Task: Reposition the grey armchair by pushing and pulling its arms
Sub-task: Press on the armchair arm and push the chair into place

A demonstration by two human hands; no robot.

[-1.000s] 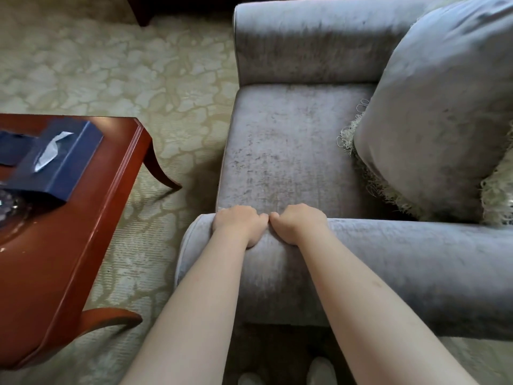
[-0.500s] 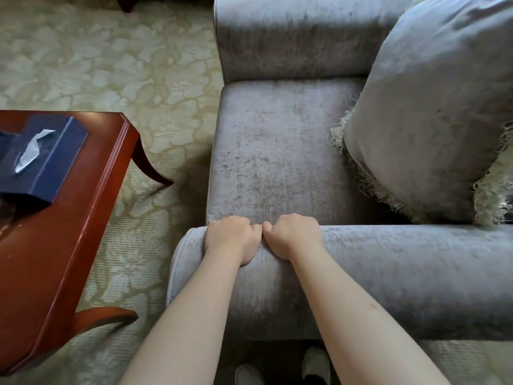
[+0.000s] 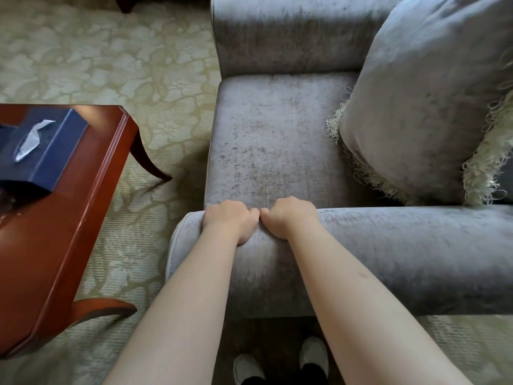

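The grey velvet armchair (image 3: 277, 140) fills the middle and right of the view, seen from its side. Its near arm (image 3: 402, 251) runs across in front of me. My left hand (image 3: 229, 219) and my right hand (image 3: 290, 216) sit side by side on the front end of that arm, fingers curled over its top toward the seat, thumbs touching. The far arm (image 3: 291, 34) lies across the top. My fingertips are hidden behind the arm's roll.
A grey fringed cushion (image 3: 427, 98) leans in the seat at the right. A red-brown wooden table (image 3: 83, 212) with a blue tissue box (image 3: 41, 151) stands close at the left, a carpet strip between. My white shoes (image 3: 280, 362) are under the arm.
The chair and table have shifted slightly in view, first left and down, then back right. The near arm now sits a little lower. Both hands keep the same grip.
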